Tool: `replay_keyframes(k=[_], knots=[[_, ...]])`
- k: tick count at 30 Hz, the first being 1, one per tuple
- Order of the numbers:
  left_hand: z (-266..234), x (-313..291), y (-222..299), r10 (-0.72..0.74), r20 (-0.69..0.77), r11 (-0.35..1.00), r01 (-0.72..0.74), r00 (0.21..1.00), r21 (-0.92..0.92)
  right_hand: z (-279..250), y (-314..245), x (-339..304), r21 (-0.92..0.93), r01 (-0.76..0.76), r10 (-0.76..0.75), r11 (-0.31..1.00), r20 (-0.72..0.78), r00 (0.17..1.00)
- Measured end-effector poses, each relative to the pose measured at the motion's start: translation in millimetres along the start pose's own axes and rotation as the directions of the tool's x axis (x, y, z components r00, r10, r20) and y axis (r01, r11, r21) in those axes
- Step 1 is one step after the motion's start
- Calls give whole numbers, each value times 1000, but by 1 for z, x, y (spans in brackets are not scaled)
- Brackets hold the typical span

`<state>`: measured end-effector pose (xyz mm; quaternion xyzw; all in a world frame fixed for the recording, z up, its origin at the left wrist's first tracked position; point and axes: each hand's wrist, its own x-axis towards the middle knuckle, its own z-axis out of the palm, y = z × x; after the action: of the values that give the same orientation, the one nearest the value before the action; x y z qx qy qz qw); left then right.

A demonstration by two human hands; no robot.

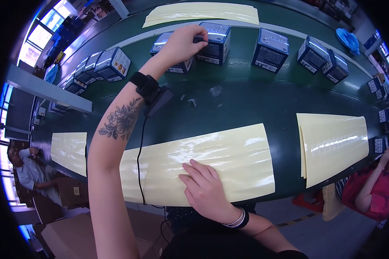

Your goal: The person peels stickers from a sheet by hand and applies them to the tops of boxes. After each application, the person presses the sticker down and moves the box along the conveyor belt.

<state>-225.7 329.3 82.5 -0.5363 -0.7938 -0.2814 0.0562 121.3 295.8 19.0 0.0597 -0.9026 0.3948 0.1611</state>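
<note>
My left hand (pixel 183 41) reaches far across a dark green conveyor belt (pixel 229 101) and rests on top of a small dark blue box (pixel 215 42), fingers curled against it. A second similar box (pixel 166 52) sits partly under that hand. A black wrist strap with a cable is on my left forearm. My right hand (pixel 205 185) lies flat, fingers spread, on a pale yellow glossy sheet (pixel 229 159) near the belt's front edge.
More dark blue boxes line the belt: one (pixel 270 49) to the right, a pair (pixel 322 58) farther right, several (pixel 103 64) at left. Other yellow sheets lie at right (pixel 333 144), left (pixel 69 151) and far side (pixel 203 12). A person (pixel 28 172) sits left; another's arm (pixel 376 185) shows right. Cardboard boxes (pixel 69 216) stand below.
</note>
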Motion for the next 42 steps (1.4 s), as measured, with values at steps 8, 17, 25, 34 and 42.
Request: replay_keyframes(k=[8, 17, 25, 34, 42], knots=[[18, -1, 1, 52, -170, 983, -20, 984, 185, -5, 9, -3, -19, 24, -24, 1000, 13, 1000], [26, -5, 10, 113, -373, 982, -47, 921, 181, -16, 8, -8, -45, 10, -10, 999, 7, 1000], [25, -11, 6, 90, -266, 963, -16, 960, 268, -23, 2, -9, -45, -13, 14, 999, 8, 1000], [-1, -21, -2, -21, 77, 874, -19, 997, 485, -14, -16, -2, -62, -6, 3, 998, -58, 998], [-54, -222, 176, 26, 351, 998, -42, 936, 38, -27, -9, -11, -105, -78, 67, 991, -100, 993]])
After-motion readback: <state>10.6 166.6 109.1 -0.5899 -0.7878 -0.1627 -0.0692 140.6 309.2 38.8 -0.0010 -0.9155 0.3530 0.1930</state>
